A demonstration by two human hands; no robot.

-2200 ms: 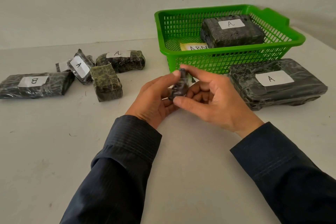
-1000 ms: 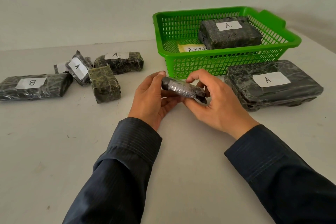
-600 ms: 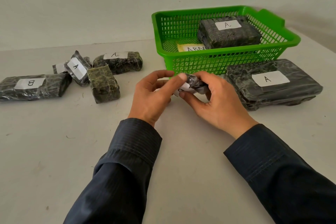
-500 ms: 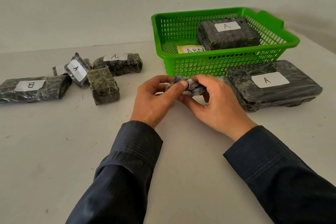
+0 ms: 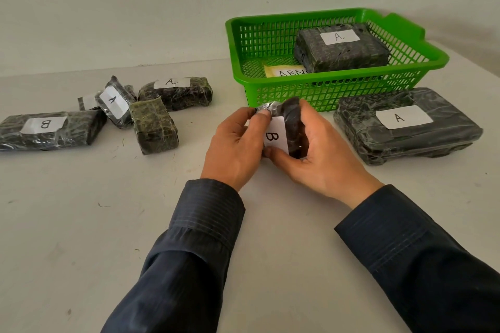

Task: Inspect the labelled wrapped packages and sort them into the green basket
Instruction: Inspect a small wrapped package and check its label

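- The left hand (image 5: 232, 146) and the right hand (image 5: 320, 155) meet just above the table, both clasping the small package (image 5: 293, 127). The left fingertips pinch its upper end. The right fingers curl round its far side, with the thumb underneath.
- The small package is dark and held roughly upright between the palms. Its white label (image 5: 276, 136) reads B and is turned sideways.
- Just behind the hands sits the green basket (image 5: 338, 78). It holds one block-shaped package (image 5: 341, 48) marked A and a yellowish card (image 5: 285, 71) lettered "ABN", partly hidden by that block.
- A large flat package (image 5: 405, 127) marked A lies near the basket's front right corner.
- Well to the left lie five more:
  - a long package (image 5: 54, 127) marked B
  - a tilted package (image 5: 115, 103) marked A
  - a rear package (image 5: 176, 93) marked A
  - a greenish package (image 5: 154, 127) with no label showing
  - a half-hidden package (image 5: 86, 101) with an unreadable label
- The table (image 5: 81, 224) is pale grey and flecked with small scraps. A plain pale wall (image 5: 108, 8) rises behind it.
- There are eight packages in all: one held, one in the basket, six on the table. Four labels read A and two read B.
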